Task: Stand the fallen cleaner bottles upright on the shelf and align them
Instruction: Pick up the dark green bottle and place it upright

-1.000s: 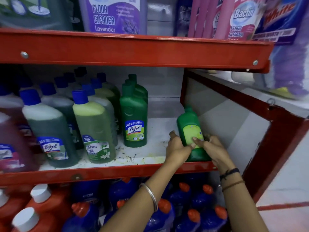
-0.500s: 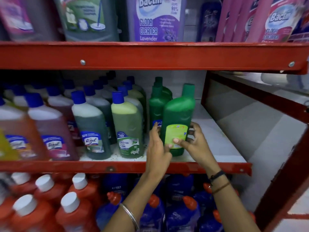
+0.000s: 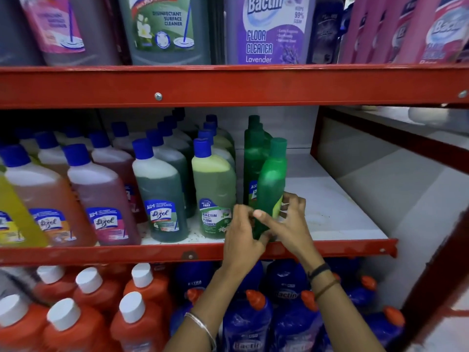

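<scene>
A green cleaner bottle (image 3: 271, 181) with a green cap stands upright at the front of the middle shelf (image 3: 330, 246), turned so its yellow-green label faces right. My left hand (image 3: 242, 232) grips its lower left side and my right hand (image 3: 288, 219) grips its lower right side. It stands just in front of a row of matching dark green bottles (image 3: 253, 153). To its left stands a Bactin bottle (image 3: 214, 191) with a blue cap, upright.
Rows of blue-capped Lizol bottles (image 3: 160, 191) fill the shelf's left half. The shelf's white board (image 3: 337, 207) lies bare to the right of my hands. A red upright (image 3: 431, 288) bounds the right end. Large bottles stand above; orange and blue bottles (image 3: 286, 313) stand below.
The green bottle went from lying at the shelf's right front to standing upright, then was moved left against the green row and turned so its label faces right. Both hands stayed on it.
</scene>
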